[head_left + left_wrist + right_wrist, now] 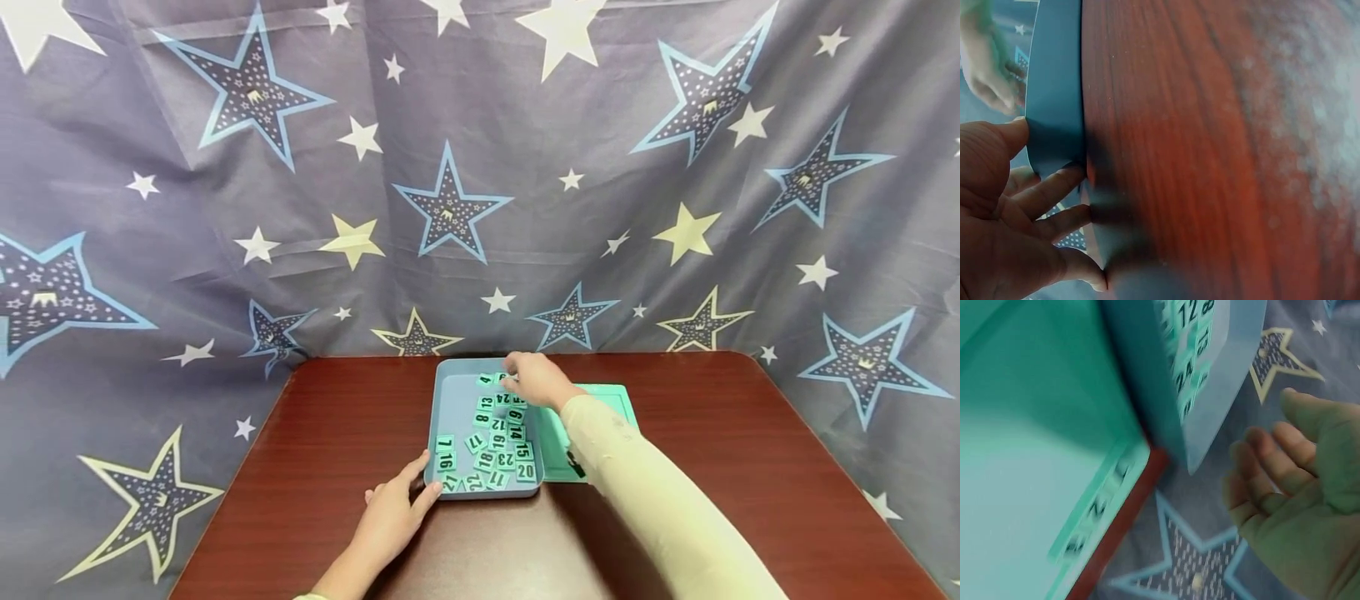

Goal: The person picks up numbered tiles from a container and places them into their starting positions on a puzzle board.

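Observation:
A blue-grey tray [456,398] holds several green number tiles [498,442], most toward its right side and near end. At its near left corner is my left hand [390,512]. In the left wrist view that hand's thumb [1016,134] touches the tray rim, and the other fingers spread along the outer wall and down to the table. My right hand [536,379] hovers over the far right part of the tray, covering some tiles. Its fingers are loosely bent with nothing between them in the right wrist view.
A green board [555,446] with a raised border lies against the tray's right side, partly under my right sleeve [645,483]. Dark letters show along its edge in the right wrist view. Behind the reddish-brown table [352,425] hangs a grey curtain [480,292] with stars.

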{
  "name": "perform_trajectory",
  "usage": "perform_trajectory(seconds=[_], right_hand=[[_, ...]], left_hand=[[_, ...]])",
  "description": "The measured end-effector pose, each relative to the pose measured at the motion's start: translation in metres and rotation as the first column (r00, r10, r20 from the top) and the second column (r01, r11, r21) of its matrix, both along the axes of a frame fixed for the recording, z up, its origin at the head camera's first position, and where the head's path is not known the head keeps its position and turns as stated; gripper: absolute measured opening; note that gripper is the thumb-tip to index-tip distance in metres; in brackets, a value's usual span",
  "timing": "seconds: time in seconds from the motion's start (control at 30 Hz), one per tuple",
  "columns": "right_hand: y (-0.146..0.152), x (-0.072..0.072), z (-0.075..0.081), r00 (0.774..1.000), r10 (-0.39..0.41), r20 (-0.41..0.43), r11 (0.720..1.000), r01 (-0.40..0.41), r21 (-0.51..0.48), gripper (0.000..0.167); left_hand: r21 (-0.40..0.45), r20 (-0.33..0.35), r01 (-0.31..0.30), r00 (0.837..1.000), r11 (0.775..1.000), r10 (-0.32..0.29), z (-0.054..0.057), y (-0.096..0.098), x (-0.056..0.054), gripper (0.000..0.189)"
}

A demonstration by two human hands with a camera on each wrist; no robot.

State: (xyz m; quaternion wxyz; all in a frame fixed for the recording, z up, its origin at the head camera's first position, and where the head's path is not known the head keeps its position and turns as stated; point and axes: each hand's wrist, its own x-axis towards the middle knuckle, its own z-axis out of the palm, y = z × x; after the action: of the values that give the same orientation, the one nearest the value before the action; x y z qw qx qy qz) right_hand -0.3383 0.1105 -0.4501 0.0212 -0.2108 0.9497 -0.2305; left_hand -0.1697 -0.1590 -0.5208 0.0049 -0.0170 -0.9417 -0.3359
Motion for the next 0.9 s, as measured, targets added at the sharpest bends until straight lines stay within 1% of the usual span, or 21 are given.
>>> perform_trajectory(seconds=[0.03,0.1,0.2,0.27,0.33,0.47,0.53,0.63,0.7,0.77,0.9], right_hand=[[-0.007,-0.003,-0.003,1.000,0.008,-0.001,0.999,-0.007,0.052,0.038],[-0.019,-0.007,-0.010,1.000,0.012,-0.017,0.985,-0.009,0.173,0.038],[-0.032,-0.011,-0.022,1.000,-0.006,-0.028,0.950,0.015,0.313,0.038],[-0.038,-0.012,-0.030,0.999,-0.032,-0.009,0.928,0.034,0.371,0.040],[-0.043,-0.012,-0.035,0.998,-0.054,0.032,0.923,0.038,0.382,0.044],[-0.049,-0.015,-0.041,0.993,-0.063,0.095,0.922,0.022,0.386,0.048],[-0.051,-0.016,-0.043,0.989,-0.073,0.131,0.914,0.014,0.405,0.049],[-0.053,-0.016,-0.042,0.985,-0.081,0.155,0.898,0.004,0.440,0.050],[-0.055,-0.015,-0.041,0.988,-0.067,0.137,0.884,-0.005,0.467,0.048],[-0.059,-0.013,-0.040,0.995,-0.037,0.092,0.867,-0.014,0.498,0.045],[-0.073,-0.007,-0.038,0.999,0.045,0.004,0.810,-0.039,0.586,0.043]], left_hand=[[0.005,0.001,0.001,1.000,1.000,-0.001,0.000,0.002,0.000,0.058],[0.009,-0.006,0.006,1.000,1.000,-0.006,-0.001,0.005,0.000,0.058],[0.019,-0.011,0.009,1.000,1.000,-0.009,-0.002,0.008,0.001,0.058],[0.020,-0.019,0.017,1.000,1.000,-0.017,-0.004,0.010,0.002,0.058],[0.020,-0.020,0.015,1.000,1.000,-0.015,-0.004,0.010,0.004,0.059],[0.005,-0.031,0.002,1.000,1.000,-0.002,-0.004,0.009,0.007,0.059],[-0.003,-0.034,0.000,0.999,1.000,0.000,-0.003,0.008,0.008,0.059],[-0.011,-0.038,0.004,0.999,1.000,-0.004,-0.003,0.007,0.008,0.059],[-0.014,-0.040,0.004,0.999,1.000,-0.005,-0.003,0.007,0.007,0.059],[-0.013,-0.046,-0.001,0.999,1.000,0.000,-0.003,0.005,0.005,0.058],[-0.014,-0.057,-0.011,0.998,1.000,0.010,-0.002,0.002,0.003,0.057]])
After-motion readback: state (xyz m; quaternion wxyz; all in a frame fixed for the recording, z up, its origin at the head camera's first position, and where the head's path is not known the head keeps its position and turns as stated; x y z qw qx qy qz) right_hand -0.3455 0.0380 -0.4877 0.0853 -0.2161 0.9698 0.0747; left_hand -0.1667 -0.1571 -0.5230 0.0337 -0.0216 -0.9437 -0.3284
